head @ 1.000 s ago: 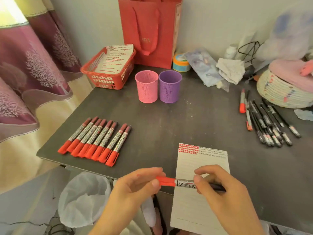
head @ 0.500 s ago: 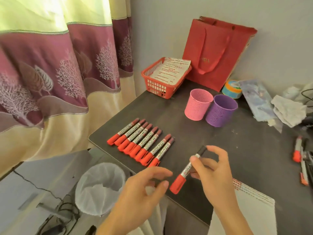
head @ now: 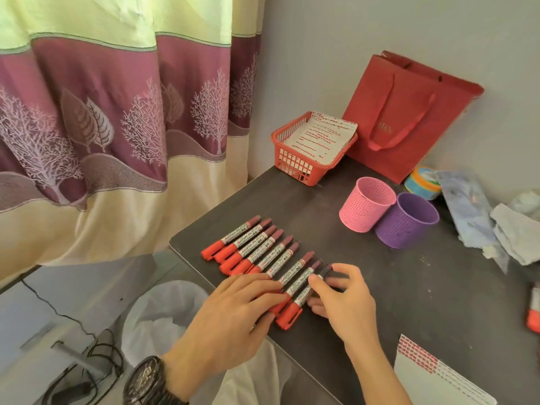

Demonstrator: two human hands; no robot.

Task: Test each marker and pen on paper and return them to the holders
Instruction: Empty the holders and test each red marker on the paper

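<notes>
Several red-capped markers (head: pixel 257 248) lie side by side in a row on the dark table (head: pixel 409 287), near its left edge. My right hand (head: pixel 340 299) pinches the newest marker (head: pixel 295 305) at the near end of the row, thumb and fingers on its barrel, and the marker rests on the table. My left hand (head: pixel 233 314) lies flat with its fingers spread over the caps of the nearest markers. A pink holder (head: pixel 366 204) and a purple holder (head: pixel 406 220) stand further back. The lined test paper (head: pixel 432 378) with red marks shows at the bottom right.
A red basket (head: pixel 304 159) holding marked sheets and a red paper bag (head: pixel 409 118) stand at the back. A tape roll (head: pixel 422 182) and crumpled cloths (head: pixel 496 229) lie right. A white-lined bin (head: pixel 163 314) sits below the table's left edge. A curtain hangs left.
The right hand has carried the capped marker down to the near end of the row. The left hand has come to rest on the row. The view has turned further left.
</notes>
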